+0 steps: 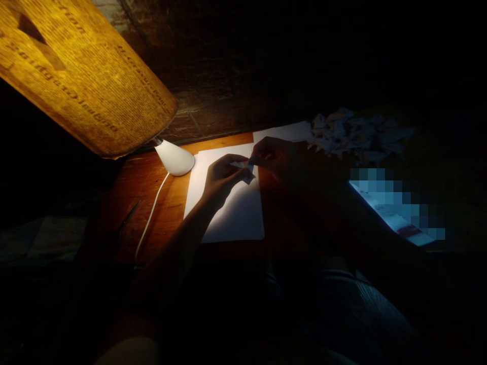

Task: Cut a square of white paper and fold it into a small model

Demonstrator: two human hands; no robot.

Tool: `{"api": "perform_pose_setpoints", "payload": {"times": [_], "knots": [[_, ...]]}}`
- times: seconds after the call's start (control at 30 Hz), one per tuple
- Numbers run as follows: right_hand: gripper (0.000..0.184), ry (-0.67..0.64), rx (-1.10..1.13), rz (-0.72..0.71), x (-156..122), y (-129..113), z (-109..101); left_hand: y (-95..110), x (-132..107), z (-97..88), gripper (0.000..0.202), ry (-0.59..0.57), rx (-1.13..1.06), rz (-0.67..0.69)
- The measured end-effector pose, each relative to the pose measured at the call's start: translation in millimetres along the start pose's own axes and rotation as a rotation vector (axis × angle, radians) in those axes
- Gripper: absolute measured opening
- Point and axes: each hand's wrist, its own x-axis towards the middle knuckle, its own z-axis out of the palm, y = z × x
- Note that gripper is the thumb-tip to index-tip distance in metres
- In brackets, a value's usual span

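Note:
A small piece of folded white paper (249, 177) is pinched between my two hands, above the sheets of white paper (236, 223) on the wooden table. My left hand (224, 175) is closed on its left and lower side, thumb and fingers together. On its upper right edge, the fingertips of my right hand (272, 154) grip the same piece. Shadow hides most of the right hand's other fingers. The exact folds of the piece are too small to make out.
A lit lamp with a printed shade (99, 86) and white base (175, 158) stands at the left, its cord (150, 218) running forward. Scissors (127, 218) lie left of the cord. Folded paper pieces (353, 134) are heaped at the back right, near more sheets (283, 133) and a glowing screen (395, 218).

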Motion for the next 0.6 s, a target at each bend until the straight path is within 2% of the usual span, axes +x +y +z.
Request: {"api": "perform_pose_setpoints", "payload": {"times": [0.17, 0.33, 0.6], "knots": [[0.026, -0.050, 0.018, 0.022, -1.4, -0.1, -0.1, -1.5, 2.7, -0.4, 0.028, 0.037, -0.003, 0.012], [0.020, -0.076, -0.051, 0.035, -1.6, 0.3, -1.8, -3.3, 3.9, -0.2, 0.033, 0.077, 0.011, 0.105], [0.015, -0.080, -0.169, -0.071, -6.5, -4.4, -2.2, 1.7, 0.3, 2.3, 0.031, 0.115, 0.058, 0.149]]}}
